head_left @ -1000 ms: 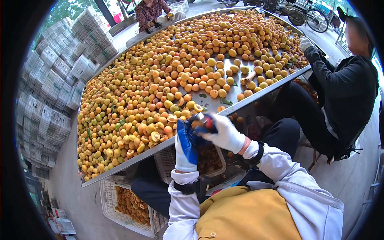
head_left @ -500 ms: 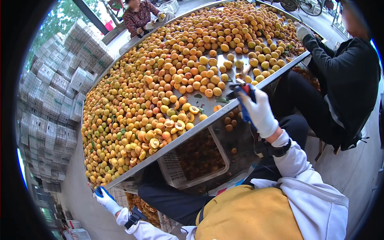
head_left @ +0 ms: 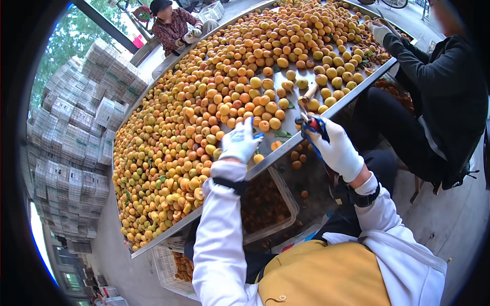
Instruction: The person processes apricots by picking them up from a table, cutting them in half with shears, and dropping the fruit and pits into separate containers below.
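Whole orange-yellow apricots (head_left: pixel 204 102) cover the metal table in front of me. My left hand (head_left: pixel 239 143), in a white and blue glove, reaches over the near edge with fingers apart. It is beside the apricots, with nothing visibly held. My right hand (head_left: pixel 337 150), gloved alike, is closed around a small hand tool with red and dark handles (head_left: pixel 314 123), seemingly pruning shears, just off the table edge. Its working end is partly hidden by its angle. Beyond that tool, a wooden-handled implement (head_left: pixel 309 92) lies among the apricots.
The table's metal rim (head_left: pixel 275 152) slants across before me. Beneath it stands a white plastic crate (head_left: pixel 286 204) of dark fruit pieces; another crate (head_left: pixel 166 270) is lower left. A person in dark clothes (head_left: pixel 434 97) sits right, another person (head_left: pixel 171 28) across. Stacked crates (head_left: pixel 71 132) rise left.
My left hand has moved from the table's near left corner rightward to the apricots in front of me. My right hand stays near the rim, still gripping the tool.
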Demonstrator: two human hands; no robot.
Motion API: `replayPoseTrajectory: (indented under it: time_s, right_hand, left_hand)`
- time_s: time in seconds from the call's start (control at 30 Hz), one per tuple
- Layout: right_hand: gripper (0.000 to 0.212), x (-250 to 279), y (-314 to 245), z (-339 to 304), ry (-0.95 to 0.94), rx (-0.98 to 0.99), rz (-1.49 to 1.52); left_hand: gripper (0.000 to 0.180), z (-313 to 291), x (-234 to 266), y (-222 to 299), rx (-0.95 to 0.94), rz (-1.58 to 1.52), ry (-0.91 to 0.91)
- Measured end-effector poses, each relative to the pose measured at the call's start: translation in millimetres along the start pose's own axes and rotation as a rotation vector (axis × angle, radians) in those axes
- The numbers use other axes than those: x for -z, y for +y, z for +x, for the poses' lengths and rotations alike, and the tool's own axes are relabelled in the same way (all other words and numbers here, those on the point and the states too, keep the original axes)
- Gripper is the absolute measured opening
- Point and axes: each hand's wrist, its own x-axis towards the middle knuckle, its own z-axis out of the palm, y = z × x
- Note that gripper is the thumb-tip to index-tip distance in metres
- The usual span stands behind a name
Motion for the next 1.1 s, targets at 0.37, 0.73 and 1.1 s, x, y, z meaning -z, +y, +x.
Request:
replayPoseTrajectory:
  time_s: [0.37, 0.73, 1.1]
  right_hand:
    - [0.025, 2, 0, -7, -0.037, 0.064, -0.062]
    - [0.017, -40, -30, -31, -0.334, -0.249, 0.354]
    - [0.014, -62, -32, -45, -0.439, -0.077, 0.175]
  left_hand:
    - [0.047, 52, -44, -7, -0.017, -0.228, 0.07]
    - [0.046, -103, 3, 32, -0.125, -2.242, 0.26]
    - [0.049, -126, 14, 29, -0.204, -2.298, 0.231]
